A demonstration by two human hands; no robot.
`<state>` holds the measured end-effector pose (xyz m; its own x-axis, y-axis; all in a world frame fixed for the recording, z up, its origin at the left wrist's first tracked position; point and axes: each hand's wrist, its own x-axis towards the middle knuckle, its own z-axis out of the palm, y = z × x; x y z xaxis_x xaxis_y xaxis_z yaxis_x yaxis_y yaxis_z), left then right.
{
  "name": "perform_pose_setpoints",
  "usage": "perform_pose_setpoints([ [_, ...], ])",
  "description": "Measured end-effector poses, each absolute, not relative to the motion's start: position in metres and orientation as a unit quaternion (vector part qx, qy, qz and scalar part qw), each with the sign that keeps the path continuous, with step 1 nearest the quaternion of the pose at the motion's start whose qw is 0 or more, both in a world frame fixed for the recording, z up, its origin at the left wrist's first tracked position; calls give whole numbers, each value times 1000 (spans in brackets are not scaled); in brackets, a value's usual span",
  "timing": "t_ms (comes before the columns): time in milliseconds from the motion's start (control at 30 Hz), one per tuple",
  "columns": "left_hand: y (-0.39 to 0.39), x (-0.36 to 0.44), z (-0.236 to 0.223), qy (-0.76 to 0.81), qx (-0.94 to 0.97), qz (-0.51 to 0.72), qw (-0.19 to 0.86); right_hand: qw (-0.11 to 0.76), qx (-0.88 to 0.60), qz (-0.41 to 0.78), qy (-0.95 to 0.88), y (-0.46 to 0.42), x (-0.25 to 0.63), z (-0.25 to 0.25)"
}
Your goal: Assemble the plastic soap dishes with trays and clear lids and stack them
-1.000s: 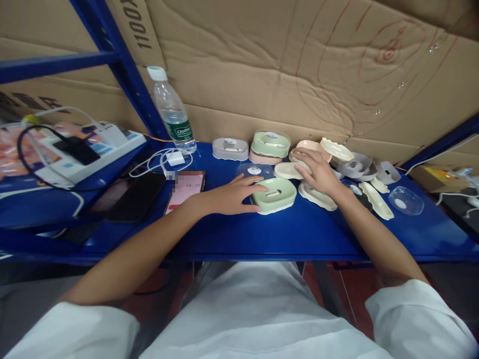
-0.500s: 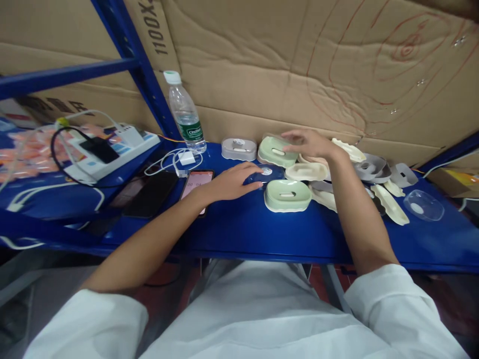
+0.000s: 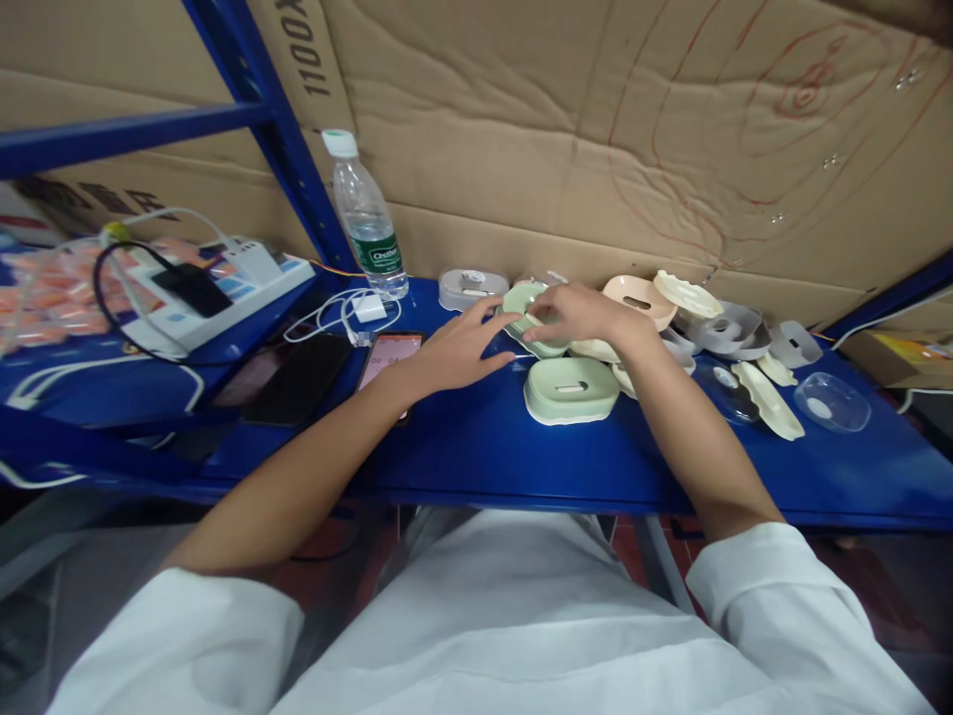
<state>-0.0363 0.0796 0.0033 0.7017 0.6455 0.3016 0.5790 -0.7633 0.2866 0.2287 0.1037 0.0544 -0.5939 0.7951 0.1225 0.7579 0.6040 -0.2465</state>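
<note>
My right hand (image 3: 570, 316) grips a light green oval soap dish part (image 3: 521, 300) with a slot, its fingers over the right side. My left hand (image 3: 466, 350) is spread, thumb apart from fingers, fingertips close by that part's left edge; whether they touch it I cannot tell. Below both hands, a second green slotted soap dish (image 3: 572, 387) rests on the blue table (image 3: 462, 457). A grey slotted dish (image 3: 471, 288) with a clear cover lies behind my left hand. Cream pieces under my right forearm are partly hidden.
A pile of peach (image 3: 638, 301), cream and grey pieces lies to the right, with a clear cover (image 3: 832, 402) beyond. On the left are a water bottle (image 3: 370, 223), a lit phone (image 3: 388, 359), a dark phone (image 3: 298, 379), cables and a power strip (image 3: 215, 308).
My right hand has moved left and toward me with the green part, uncovering a peach piece behind. My left hand has shifted slightly left; the clear piece under its fingers is now mostly hidden.
</note>
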Motion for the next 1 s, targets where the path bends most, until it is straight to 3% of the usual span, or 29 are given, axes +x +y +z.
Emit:
perform_pose_setpoints([
  [167, 80, -36, 7, 337, 909, 231, 83, 40, -437, 88, -894, 99, 211, 51],
  [467, 76, -34, 7, 326, 914, 227, 77, 127, -410, 130, -894, 104, 238, 74],
  [733, 79, -32, 2, 260, 932, 251, 15, 100, -469, 131, -868, 110, 241, 63],
  [1000, 73, -31, 5, 275, 940, 197, 46, 80, -489, 171, -852, 118, 226, 80],
])
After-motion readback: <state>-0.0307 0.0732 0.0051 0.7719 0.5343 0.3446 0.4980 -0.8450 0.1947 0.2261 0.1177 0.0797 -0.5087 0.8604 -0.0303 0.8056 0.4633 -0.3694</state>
